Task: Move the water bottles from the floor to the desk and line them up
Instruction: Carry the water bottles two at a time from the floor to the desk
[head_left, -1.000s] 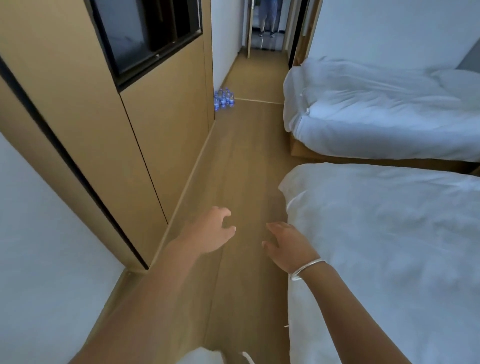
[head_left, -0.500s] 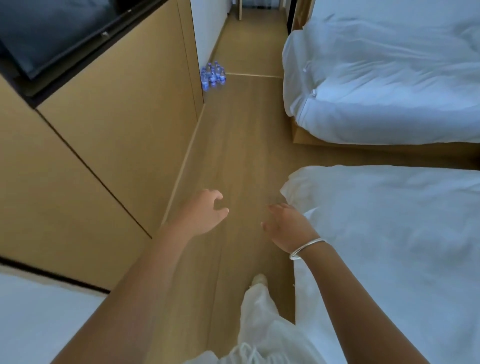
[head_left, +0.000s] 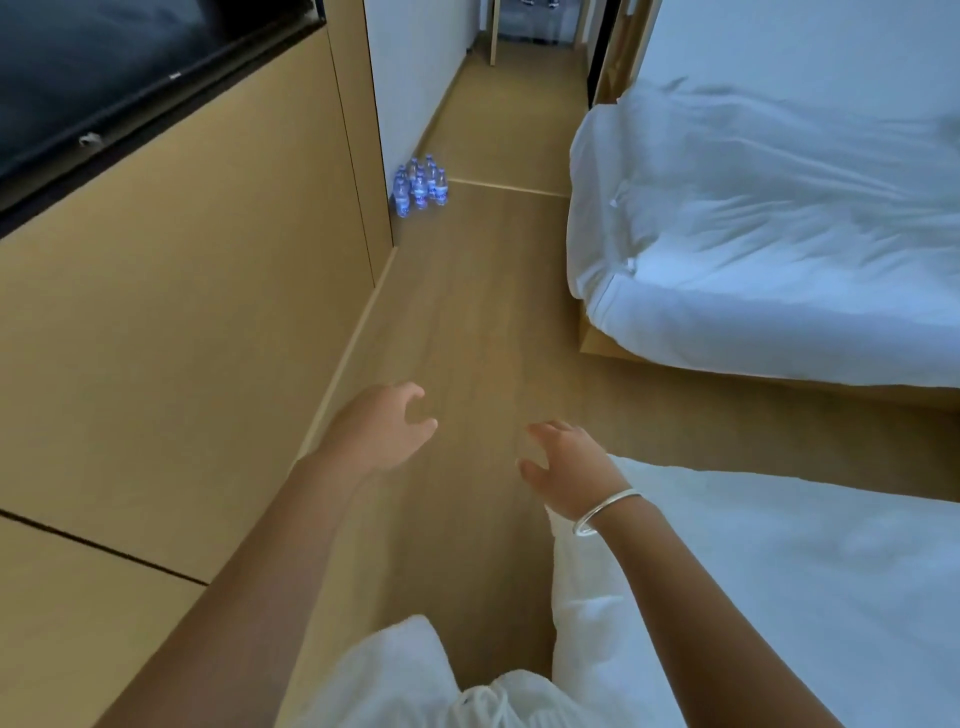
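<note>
1. Narrow hotel-style room, wooden floor (head_left: 467, 322) running ahead between a tan cabinet wall (head_left: 208, 312) on the left and two white beds on the right.
2. Far left, up top: dark screen (head_left: 104, 78) set into the cabinet wall. No bench in view anywhere.
3. Further along, at the cabinet's far corner: water bottles (head_left: 421, 188), a tight upright cluster with blue labels, standing on the floor right against the wall. Exact count hard to call from here.
4. Centre foreground: left hand (head_left: 382, 434) out in front, fingers loosely curled, gripping nothing, well apart from the bottles.
5. Just beside it: right hand (head_left: 563, 467), silver bangle (head_left: 605, 512) on the wrist, fingers relaxed and slightly spread, also carrying nothing.
6. Below, white trousers (head_left: 415, 675) at the bottom edge.
7. Right side: near bed (head_left: 779, 597) close by the right arm, far bed (head_left: 779, 234) beyond it, both in rumpled white bedding.
8. Progress call: barely under way. Not one bottle lifted, whole cluster on the floor, nothing lined up.
9. Left to do, by the look of it: close the gap, crouch, grab bottles, find the bench, carry, line up — likely several trips.
</note>
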